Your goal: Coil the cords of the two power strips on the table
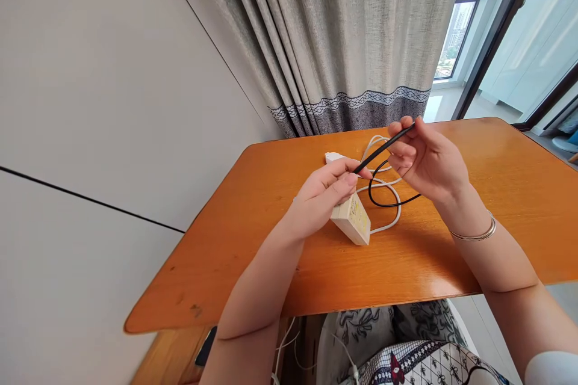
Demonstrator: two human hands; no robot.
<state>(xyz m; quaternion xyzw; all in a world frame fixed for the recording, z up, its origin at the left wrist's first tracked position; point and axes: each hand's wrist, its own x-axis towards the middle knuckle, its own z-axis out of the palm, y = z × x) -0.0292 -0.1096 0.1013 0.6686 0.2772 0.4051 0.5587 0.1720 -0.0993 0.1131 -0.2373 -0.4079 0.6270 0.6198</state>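
A thin, straight black stick-like piece (382, 148) slants upward to the right between my two hands; whether it is a rod or a taut stretch of cable I cannot tell. My left hand (327, 189) pinches its lower end between thumb and fingers. The fingertips of my right hand (427, 156) grip the upper end, with the palm turned toward me. Just below my left hand, a cream-white box-shaped power strip or adapter (354, 222) rests tilted on the table, partly hidden. A black cable (383, 204) loops on the tabletop beneath the hands.
The orange-brown wooden table (217, 240) has rounded corners. A white cable (392, 219) curls across it, near a white plug-like piece (334, 157). Grey curtains (352, 36) hang behind, with a white wall panel (112, 72) at left and a glass door (528, 42) at right.
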